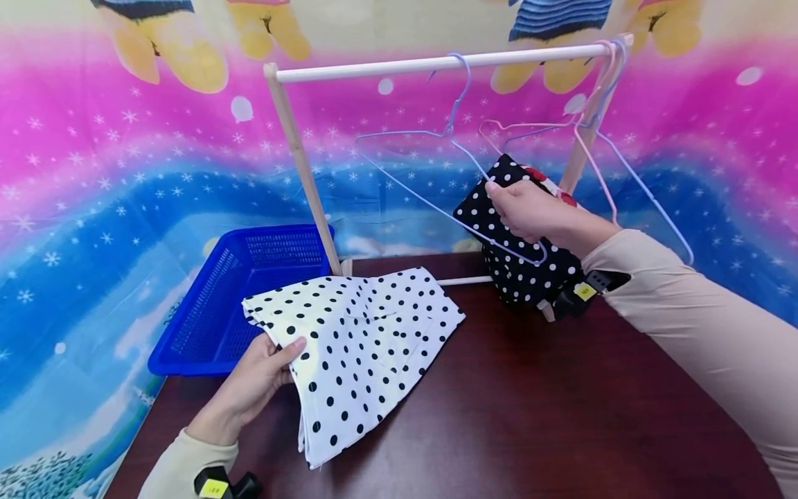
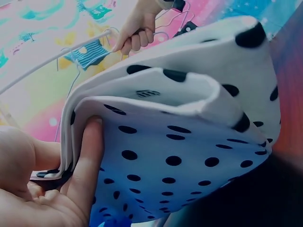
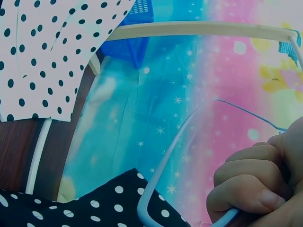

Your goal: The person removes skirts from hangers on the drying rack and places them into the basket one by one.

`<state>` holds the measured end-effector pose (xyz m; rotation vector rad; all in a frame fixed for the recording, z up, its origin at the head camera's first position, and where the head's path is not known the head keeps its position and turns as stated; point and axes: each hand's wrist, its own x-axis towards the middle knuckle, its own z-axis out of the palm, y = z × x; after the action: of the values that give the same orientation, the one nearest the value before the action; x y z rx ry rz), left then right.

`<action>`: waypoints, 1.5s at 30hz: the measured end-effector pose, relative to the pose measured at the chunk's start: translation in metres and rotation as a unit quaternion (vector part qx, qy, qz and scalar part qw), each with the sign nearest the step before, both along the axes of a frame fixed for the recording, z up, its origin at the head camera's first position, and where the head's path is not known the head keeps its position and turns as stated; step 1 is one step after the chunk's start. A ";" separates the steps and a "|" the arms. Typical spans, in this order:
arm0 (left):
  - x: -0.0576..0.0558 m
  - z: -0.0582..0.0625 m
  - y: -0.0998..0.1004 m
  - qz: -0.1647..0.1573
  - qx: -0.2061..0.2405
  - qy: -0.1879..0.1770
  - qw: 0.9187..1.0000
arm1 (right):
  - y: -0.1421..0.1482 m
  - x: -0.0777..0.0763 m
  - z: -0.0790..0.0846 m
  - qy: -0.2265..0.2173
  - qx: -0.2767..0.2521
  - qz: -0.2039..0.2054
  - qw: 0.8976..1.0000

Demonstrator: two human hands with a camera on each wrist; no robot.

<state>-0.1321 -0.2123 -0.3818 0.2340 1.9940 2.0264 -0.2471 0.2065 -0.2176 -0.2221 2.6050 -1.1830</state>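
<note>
A folded white cloth with black dots (image 1: 374,346) is pinched at its left edge by my left hand (image 1: 258,378), thumb on top. In the left wrist view its layers (image 2: 170,156) show between thumb and fingers. My right hand (image 1: 530,211) grips the right shoulder of a blue wire hanger (image 1: 411,190), whose hook sits over the white rod (image 1: 374,69). The right wrist view shows curled fingers (image 3: 251,179) around the hanger wire. Behind this hand hangs a black cloth with white dots (image 1: 520,267), with a bit of red-and-white fabric (image 1: 551,184) beside it.
A blue plastic basket (image 1: 206,312) stands at the left of the dark table (image 1: 561,402), behind the rack's left wooden post (image 1: 302,166). At the rack's right end hang a pink hanger (image 1: 592,156) and another blue hanger (image 1: 648,194). A printed curtain (image 1: 93,173) forms the backdrop.
</note>
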 end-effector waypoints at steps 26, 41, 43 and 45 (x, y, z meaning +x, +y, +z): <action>-0.005 0.048 0.013 0.033 0.059 0.050 0.997 | -0.017 -0.003 -0.001 0.022 0.016 0.017 0.999; -0.001 0.076 0.010 0.039 0.107 0.086 0.990 | -0.023 -0.004 -0.003 0.024 0.010 0.025 0.999; -0.001 0.081 0.009 0.037 0.118 0.089 0.988 | -0.024 -0.004 -0.003 0.023 0.008 0.024 0.999; -0.001 0.086 0.008 0.036 0.132 0.091 0.986 | -0.025 -0.004 -0.003 0.024 0.010 0.023 0.999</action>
<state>-0.1333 -0.2044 -0.2961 0.4210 1.8524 2.3923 -0.2509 0.1812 -0.2210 -0.3091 2.6365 -1.1506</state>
